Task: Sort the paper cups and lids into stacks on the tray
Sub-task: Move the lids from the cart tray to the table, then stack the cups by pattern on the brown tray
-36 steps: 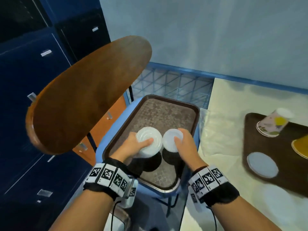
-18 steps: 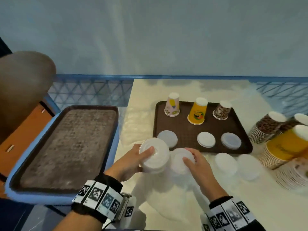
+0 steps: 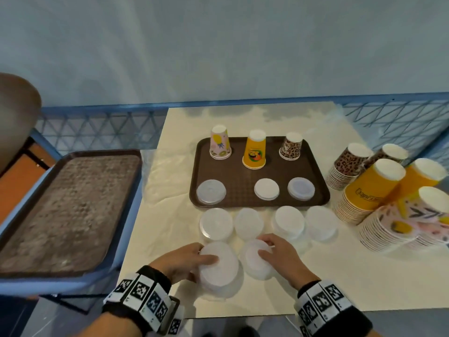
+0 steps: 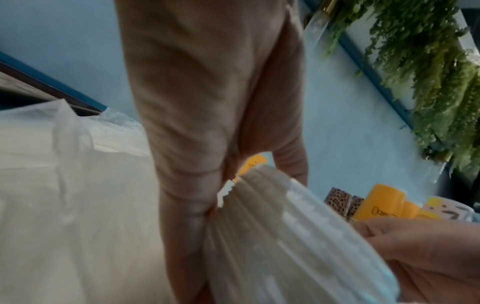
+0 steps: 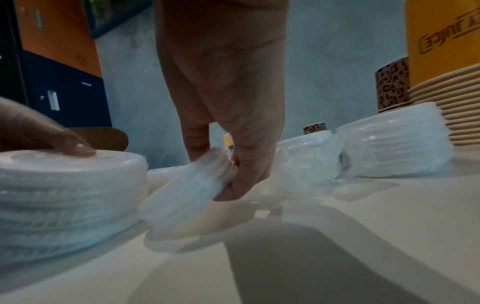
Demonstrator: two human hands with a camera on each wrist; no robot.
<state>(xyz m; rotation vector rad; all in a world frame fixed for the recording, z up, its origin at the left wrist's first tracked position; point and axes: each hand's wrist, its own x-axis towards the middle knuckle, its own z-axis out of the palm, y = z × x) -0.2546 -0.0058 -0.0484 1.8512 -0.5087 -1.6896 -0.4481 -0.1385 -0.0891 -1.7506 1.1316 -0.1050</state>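
Observation:
My left hand (image 3: 206,254) grips a tall stack of clear lids (image 3: 218,268) standing on the cream table, thumb across its top. My right hand (image 3: 263,245) grips a smaller lid stack (image 3: 256,263) beside it; the right wrist view shows this smaller stack (image 5: 187,191) tilted, one edge on the table. Behind them lies the brown tray (image 3: 240,181) with a pink cup (image 3: 220,143), an orange cup (image 3: 254,150) and a leopard cup (image 3: 291,147), all upside down, and three single lids (image 3: 266,189) in front of them.
Several more lid stacks (image 3: 216,223) sit in a row between my hands and the tray. Tall cup stacks (image 3: 364,188) lean at the table's right. An empty tray on a blue cart (image 3: 73,207) stands to the left, beside a wooden chair back (image 3: 14,113).
Both hands carried their lid stacks from the left cart tray over to the table and lowered them in front of the row of lid stacks. My view swung right.

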